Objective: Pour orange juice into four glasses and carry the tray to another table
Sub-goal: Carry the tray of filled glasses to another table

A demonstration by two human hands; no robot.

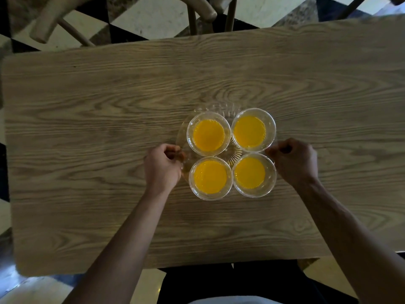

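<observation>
Dark trousers (pixel 258 281) show at the near edge of the wooden counter (pixel 87 150), below everything else. Two bare forearms reach over that edge toward a clear glass tray (pixel 235 151) standing a little right of the counter's middle. The left hand (pixel 163 165) has its fingers curled onto the tray's left rim, gripping it; the right hand (pixel 292 160) is curled the same way at the tray's right rim, beside the glasses there, though the transparent edge under its fingers is hard to make out. On the tray stand four clear glasses of orange juice in a tight square, rims nearly touching: the near-left glass (pixel 210 177) and the near-right glass (pixel 253 174) closest to the person, the far-left glass (pixel 208 134) and the far-right glass (pixel 253 130) behind them. Whether the tray rests on the counter or is just lifted cannot be told. Beyond the far edge of the counter stands a pale wooden chair (pixel 122 16) on a black-and-white checkered floor (pixel 144 18).
</observation>
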